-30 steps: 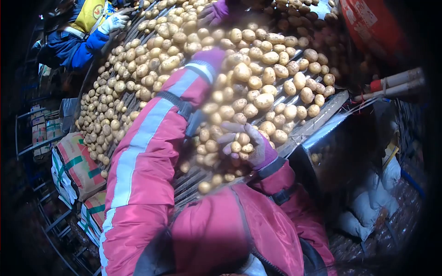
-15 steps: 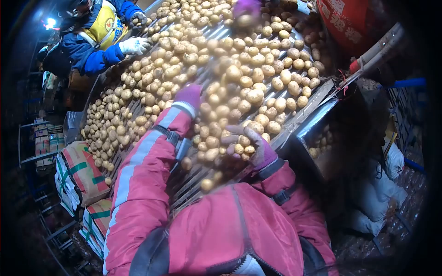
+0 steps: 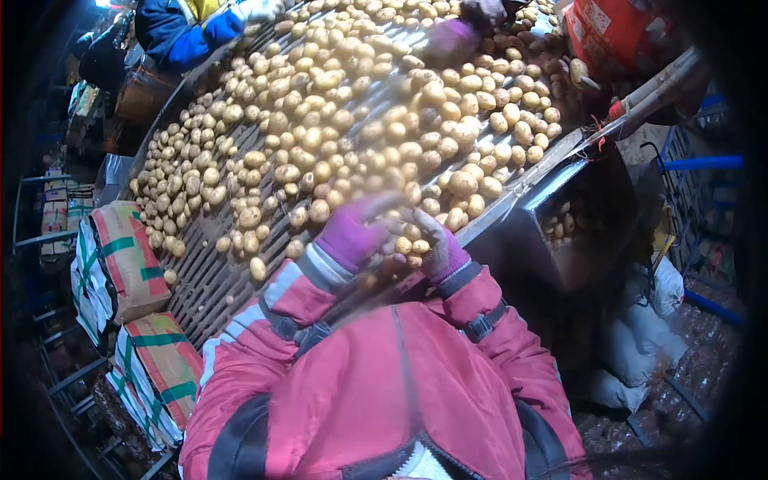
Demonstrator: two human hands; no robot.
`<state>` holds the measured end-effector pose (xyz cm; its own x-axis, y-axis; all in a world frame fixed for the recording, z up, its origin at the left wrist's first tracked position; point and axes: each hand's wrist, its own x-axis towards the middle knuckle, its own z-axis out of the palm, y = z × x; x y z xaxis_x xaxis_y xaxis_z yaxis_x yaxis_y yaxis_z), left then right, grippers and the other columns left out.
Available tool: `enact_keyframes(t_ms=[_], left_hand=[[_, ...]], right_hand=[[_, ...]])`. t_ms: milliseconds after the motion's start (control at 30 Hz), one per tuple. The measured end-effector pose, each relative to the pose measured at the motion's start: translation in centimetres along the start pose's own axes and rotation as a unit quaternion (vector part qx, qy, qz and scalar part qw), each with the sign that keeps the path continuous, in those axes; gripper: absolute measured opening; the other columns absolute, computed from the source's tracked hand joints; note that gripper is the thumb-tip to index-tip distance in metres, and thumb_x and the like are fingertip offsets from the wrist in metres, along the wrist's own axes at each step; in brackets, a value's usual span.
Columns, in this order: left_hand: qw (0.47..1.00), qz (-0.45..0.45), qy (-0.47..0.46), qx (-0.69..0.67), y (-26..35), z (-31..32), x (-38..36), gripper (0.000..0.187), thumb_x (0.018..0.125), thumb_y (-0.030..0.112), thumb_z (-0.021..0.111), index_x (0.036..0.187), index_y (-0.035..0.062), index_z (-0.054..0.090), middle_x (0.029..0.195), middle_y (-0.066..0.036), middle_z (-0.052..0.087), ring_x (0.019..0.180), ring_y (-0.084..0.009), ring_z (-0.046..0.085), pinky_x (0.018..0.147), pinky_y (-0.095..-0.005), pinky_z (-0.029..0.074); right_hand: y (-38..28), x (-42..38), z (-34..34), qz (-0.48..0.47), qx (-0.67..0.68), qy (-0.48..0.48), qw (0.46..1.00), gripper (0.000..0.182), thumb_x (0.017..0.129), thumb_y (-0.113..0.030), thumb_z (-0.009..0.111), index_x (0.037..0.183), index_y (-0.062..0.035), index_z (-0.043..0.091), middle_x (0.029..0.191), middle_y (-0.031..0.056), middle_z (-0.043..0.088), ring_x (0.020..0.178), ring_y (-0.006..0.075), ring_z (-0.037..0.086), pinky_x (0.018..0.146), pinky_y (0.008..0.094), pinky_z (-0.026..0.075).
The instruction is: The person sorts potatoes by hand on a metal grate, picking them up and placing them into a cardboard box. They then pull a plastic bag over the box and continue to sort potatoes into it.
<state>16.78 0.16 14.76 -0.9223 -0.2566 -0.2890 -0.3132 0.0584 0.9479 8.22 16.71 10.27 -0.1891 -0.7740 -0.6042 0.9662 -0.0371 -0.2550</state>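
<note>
Small potatoes (image 3: 412, 242) lie in my right hand (image 3: 444, 248), its purple-and-grey glove curled around several of them. My left hand (image 3: 352, 236), in a purple glove, is close beside it on the left. Motion smears its fingers, which point toward the right hand, so I cannot make out whether they grip anything. Both hands are at the near edge of a slatted sorting surface (image 3: 204, 280). Many loose potatoes (image 3: 320, 144) spread over it beyond my hands, and those just ahead of my fingers look blurred.
A co-worker's blue sleeve (image 3: 192, 44) is at the upper left. Another person's purple glove (image 3: 452, 40) reaches in at the top. Taped cartons (image 3: 132, 256) stand at left. A metal-edged bin (image 3: 552, 200) holding potatoes, a wooden rail (image 3: 656, 84) and white sacks (image 3: 640, 344) are at right.
My left hand has come back from farther over the potatoes to beside my right hand. The right hand still holds small potatoes. Some potatoes have shifted, and the view has moved slightly.
</note>
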Motion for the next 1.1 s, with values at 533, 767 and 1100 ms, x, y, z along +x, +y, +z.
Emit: enact_keyframes(t_ms=[533, 767, 1100], left_hand=[[0.955, 0.149, 0.11, 0.233, -13.4, -2.7, -3.7, 0.057, 0.086, 0.018, 0.07, 0.136, -0.0044, 0.053, 0.138, -0.023, 0.054, 0.133, -0.0366, 0.048, 0.114, -0.0438, 0.037], [0.848, 0.073, 0.177, 0.494, -20.4, -7.4, -5.0, 0.067, 0.091, 0.023, 0.062, 0.148, -0.0028, 0.039, 0.156, -0.027, 0.033, 0.146, -0.0403, 0.031, 0.121, -0.0438, 0.023], [0.848, -0.002, 0.226, 0.48, -21.3, -4.6, -3.6, 0.075, 0.088, 0.02, 0.065, 0.153, 0.0025, 0.033, 0.162, -0.027, 0.019, 0.15, -0.0414, 0.02, 0.122, -0.0459, 0.02]], right_hand=[[3.9, -9.7, -8.2, -0.19, 0.03, -0.004, 0.981, 0.057, 0.105, -0.045, 0.041, 0.139, -0.0005, 0.05, 0.116, 0.0186, 0.065, 0.082, 0.0216, 0.066, 0.068, 0.0285, 0.059], [4.7, -15.1, -18.7, -0.243, 0.128, 0.098, 0.957, 0.05, 0.106, -0.043, 0.04, 0.132, -0.0036, 0.056, 0.113, 0.0166, 0.068, 0.079, 0.0227, 0.067, 0.063, 0.0287, 0.058], [-2.8, -26.2, -32.7, -0.359, 0.18, 0.229, 0.887, 0.049, 0.103, -0.044, 0.045, 0.123, -0.0017, 0.059, 0.103, 0.0184, 0.071, 0.071, 0.0255, 0.066, 0.055, 0.0288, 0.056]])
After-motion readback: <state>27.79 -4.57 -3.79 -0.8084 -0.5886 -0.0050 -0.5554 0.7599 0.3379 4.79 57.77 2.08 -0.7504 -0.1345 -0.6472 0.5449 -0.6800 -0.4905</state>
